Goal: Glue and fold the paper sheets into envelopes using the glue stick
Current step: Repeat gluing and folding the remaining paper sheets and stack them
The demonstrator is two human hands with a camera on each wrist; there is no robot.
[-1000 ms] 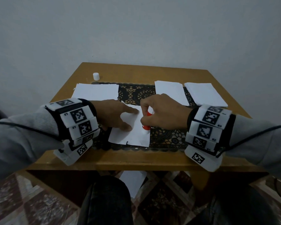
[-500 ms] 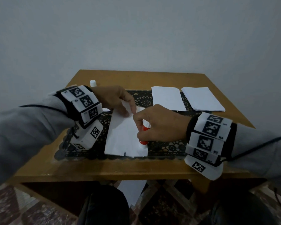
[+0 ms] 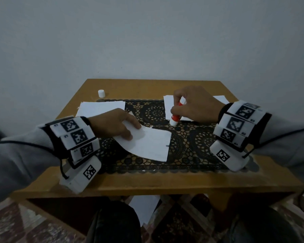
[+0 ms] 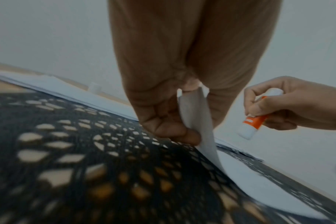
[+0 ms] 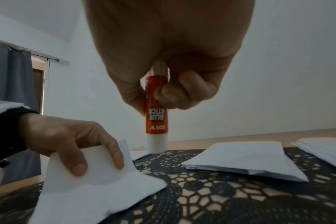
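A white paper sheet (image 3: 147,144) lies mid-mat, its left part lifted and curled. My left hand (image 3: 116,124) pinches that lifted edge between thumb and fingers; the same grip shows in the left wrist view on the paper sheet (image 4: 197,121) and in the right wrist view on the paper sheet (image 5: 98,178). My right hand (image 3: 195,106) grips the orange and white glue stick (image 3: 176,114) upright, tip down, just above the mat at the back right. The glue stick (image 5: 156,115) hovers close over the mat in the right wrist view, and the glue stick (image 4: 253,122) is clear of the sheet.
A black lace mat (image 3: 191,148) covers the wooden table (image 3: 147,183). A stack of white sheets (image 3: 102,107) lies back left, a folded envelope (image 5: 246,159) and more sheets (image 5: 324,148) back right. The white glue cap (image 3: 101,93) stands at the back left.
My right hand has lifted the glue stick off the sheet and carried it back and to the right. My left hand has moved nearer, taken the sheet's left edge and raised it.
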